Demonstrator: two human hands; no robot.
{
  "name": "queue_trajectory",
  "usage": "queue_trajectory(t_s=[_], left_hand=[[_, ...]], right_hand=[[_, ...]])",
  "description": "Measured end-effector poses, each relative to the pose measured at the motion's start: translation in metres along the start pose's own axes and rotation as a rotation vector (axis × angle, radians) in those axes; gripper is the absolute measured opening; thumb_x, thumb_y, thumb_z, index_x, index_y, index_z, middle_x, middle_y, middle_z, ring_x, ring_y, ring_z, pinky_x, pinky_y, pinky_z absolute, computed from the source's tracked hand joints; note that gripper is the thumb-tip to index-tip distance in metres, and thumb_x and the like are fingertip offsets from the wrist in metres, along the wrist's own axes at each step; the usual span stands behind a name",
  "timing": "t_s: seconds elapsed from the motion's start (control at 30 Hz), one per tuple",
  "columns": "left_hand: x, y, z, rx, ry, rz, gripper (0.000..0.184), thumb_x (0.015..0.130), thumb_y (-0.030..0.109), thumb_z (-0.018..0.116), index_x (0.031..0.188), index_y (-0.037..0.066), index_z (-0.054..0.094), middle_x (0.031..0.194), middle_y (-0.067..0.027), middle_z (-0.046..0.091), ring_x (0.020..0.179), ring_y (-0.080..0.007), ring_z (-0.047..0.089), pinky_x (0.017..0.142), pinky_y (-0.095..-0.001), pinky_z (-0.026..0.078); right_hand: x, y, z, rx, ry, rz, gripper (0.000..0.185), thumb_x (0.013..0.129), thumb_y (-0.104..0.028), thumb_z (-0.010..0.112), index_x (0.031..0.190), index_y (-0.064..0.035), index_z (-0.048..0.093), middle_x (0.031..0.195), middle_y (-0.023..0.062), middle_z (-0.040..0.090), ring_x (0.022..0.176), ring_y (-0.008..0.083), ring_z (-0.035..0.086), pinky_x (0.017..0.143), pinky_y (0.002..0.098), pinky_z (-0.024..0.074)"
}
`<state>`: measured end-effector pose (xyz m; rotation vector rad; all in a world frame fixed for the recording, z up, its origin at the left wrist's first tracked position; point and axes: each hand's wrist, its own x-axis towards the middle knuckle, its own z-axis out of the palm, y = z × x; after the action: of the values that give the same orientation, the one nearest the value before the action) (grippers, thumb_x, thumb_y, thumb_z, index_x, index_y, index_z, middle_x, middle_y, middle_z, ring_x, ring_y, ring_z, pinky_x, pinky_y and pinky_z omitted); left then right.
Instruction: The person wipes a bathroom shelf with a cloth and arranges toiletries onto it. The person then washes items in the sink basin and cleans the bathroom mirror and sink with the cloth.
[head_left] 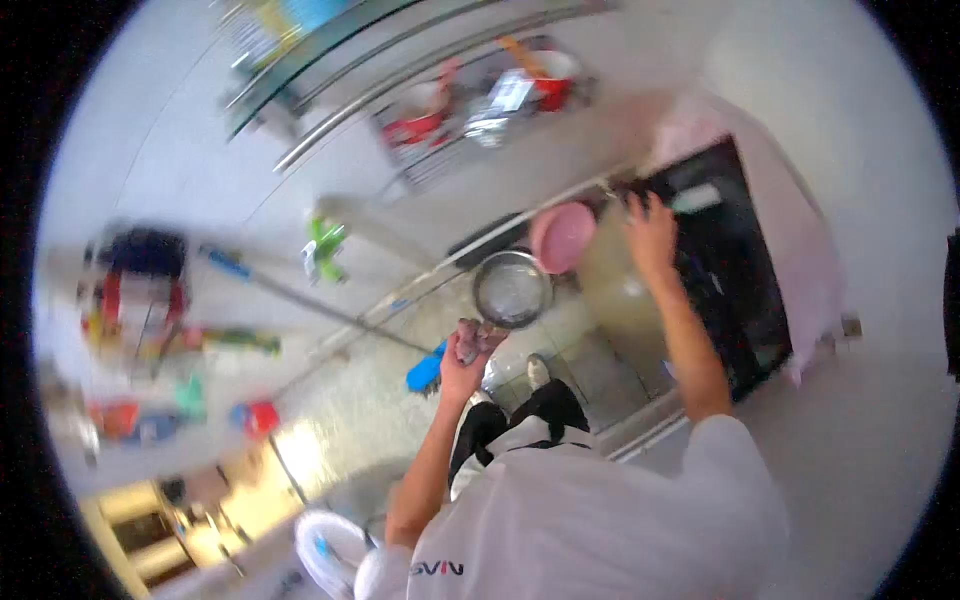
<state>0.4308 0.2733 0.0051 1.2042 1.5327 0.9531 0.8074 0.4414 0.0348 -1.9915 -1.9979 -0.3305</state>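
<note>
Here, both basins lie between my hands

My left hand (466,374) is closed around a bunched greyish-pink cloth (467,345), no long axis plain. Just beyond it sits the metal basin (512,290), then the pink basin (563,237), nearer my right hand (652,232). That one, fingers loosely spread, is by the dark countertop's (735,285) upper-left corner; blur hides any contact. A white object (697,198) lies rightward.

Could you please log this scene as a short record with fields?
Left hand: holding a crumpled, greyish cloth-like item
Right hand: reached out near the dark panel; grip too blurred to tell
Containers: pink basin, next to a round metal basin
Left of the metal basin: blue brush head
Image quality: blurred
</note>
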Motion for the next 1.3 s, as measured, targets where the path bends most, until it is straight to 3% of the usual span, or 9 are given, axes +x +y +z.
queue_trajectory(t_s=[0.07, 0.17, 0.3, 0.4, 0.43, 0.5, 0.7, 0.77, 1.3], left_hand=[[-0.014, -0.018, -0.027, 0.071, 0.115, -0.039, 0.043, 0.072, 0.007, 0.069, 0.111, 0.006, 0.05, 0.096, -0.0053, 0.061, 0.084, -0.014, 0.058, 0.075, -0.0286, 0.047], [-0.037, -0.074, -0.073, 0.049, 0.349, -0.177, 0.041, 0.07, 0.012, 0.072, 0.105, 0.007, 0.052, 0.091, -0.0041, 0.061, 0.078, -0.0128, 0.057, 0.069, -0.0278, 0.047], [-0.075, -0.101, -0.127, -0.071, 0.559, -0.333, 0.044, 0.065, 0.018, 0.073, 0.103, 0.004, 0.055, 0.095, -0.007, 0.062, 0.091, -0.0183, 0.06, 0.081, -0.0327, 0.047], [-0.098, -0.092, -0.15, -0.465, 0.654, -0.264, 0.04, 0.068, 0.003, 0.065, 0.106, 0.004, 0.054, 0.102, -0.0062, 0.059, 0.092, -0.019, 0.058, 0.083, -0.0333, 0.046], [-0.103, -0.1, -0.155, -0.475, 0.623, -0.259, 0.04, 0.068, 0.003, 0.065, 0.106, 0.004, 0.054, 0.102, -0.0062, 0.059, 0.092, -0.019, 0.058, 0.083, -0.0333, 0.046], [-0.115, -0.123, -0.168, -0.478, 0.748, -0.411, 0.043, 0.07, -0.002, 0.061, 0.111, 0.003, 0.052, 0.106, -0.0069, 0.058, 0.097, -0.0184, 0.057, 0.086, -0.0319, 0.045], [-0.123, -0.159, -0.208, -0.482, 0.743, -0.382, 0.048, 0.07, -0.001, 0.062, 0.116, 0.002, 0.049, 0.108, -0.0081, 0.058, 0.098, -0.019, 0.057, 0.086, -0.0311, 0.046], [-0.124, -0.159, -0.222, -0.531, 0.58, -0.315, 0.048, 0.07, 0.001, 0.062, 0.116, 0.002, 0.049, 0.109, -0.0083, 0.058, 0.099, -0.0189, 0.057, 0.085, -0.0314, 0.046], [-0.152, -0.16, -0.209, -0.559, 0.841, -0.299, 0.036, 0.075, 0.005, 0.066, 0.108, 0.002, 0.052, 0.1, -0.0077, 0.058, 0.095, -0.0188, 0.057, 0.082, -0.0336, 0.048]], right_hand=[[0.001, 0.014, 0.01, -0.098, -0.093, -0.103, 0.032, 0.08, -0.023, 0.06, 0.109, -0.0088, 0.061, 0.109, 0.0131, 0.059, 0.099, 0.0329, 0.053, 0.084, 0.0423, 0.0441], [-0.004, 0.026, 0.012, -0.077, 0.037, -0.2, 0.025, 0.077, -0.009, 0.06, 0.101, -0.0046, 0.059, 0.095, 0.0125, 0.06, 0.09, 0.0308, 0.055, 0.078, 0.038, 0.0464], [-0.022, 0.007, -0.037, 0.107, 0.225, -0.195, 0.022, 0.085, -0.013, 0.059, 0.104, -0.0003, 0.055, 0.101, 0.0144, 0.058, 0.095, 0.0345, 0.055, 0.081, 0.0403, 0.0456], [-0.031, -0.029, -0.094, 0.259, 0.106, -0.076, 0.023, 0.087, -0.013, 0.059, 0.105, 0.0007, 0.053, 0.105, 0.016, 0.057, 0.096, 0.0354, 0.055, 0.083, 0.0406, 0.045], [-0.032, -0.045, -0.119, 0.398, -0.005, -0.049, 0.022, 0.087, -0.011, 0.058, 0.105, 0.0008, 0.053, 0.106, 0.0167, 0.056, 0.096, 0.0352, 0.055, 0.084, 0.0405, 0.0447], [-0.032, -0.092, -0.171, 0.429, 0.09, -0.089, 0.02, 0.086, -0.009, 0.058, 0.103, 0.0, 0.053, 0.105, 0.0169, 0.056, 0.096, 0.0346, 0.056, 0.085, 0.0395, 0.0446], [-0.016, -0.212, -0.258, 0.626, 0.256, -0.288, 0.022, 0.083, -0.008, 0.061, 0.103, -0.0011, 0.053, 0.106, 0.0158, 0.057, 0.096, 0.0344, 0.057, 0.085, 0.0378, 0.0448], [0.011, -0.233, -0.263, 0.653, 0.296, -0.36, 0.022, 0.082, -0.008, 0.062, 0.102, -0.0014, 0.053, 0.103, 0.0156, 0.057, 0.094, 0.0344, 0.057, 0.083, 0.0376, 0.0452], [0.14, -0.286, -0.167, 0.533, -0.003, -0.728, 0.02, 0.085, -0.016, 0.06, 0.092, 0.0017, 0.053, 0.091, 0.0174, 0.055, 0.083, 0.0382, 0.055, 0.07, 0.0438, 0.0461]])
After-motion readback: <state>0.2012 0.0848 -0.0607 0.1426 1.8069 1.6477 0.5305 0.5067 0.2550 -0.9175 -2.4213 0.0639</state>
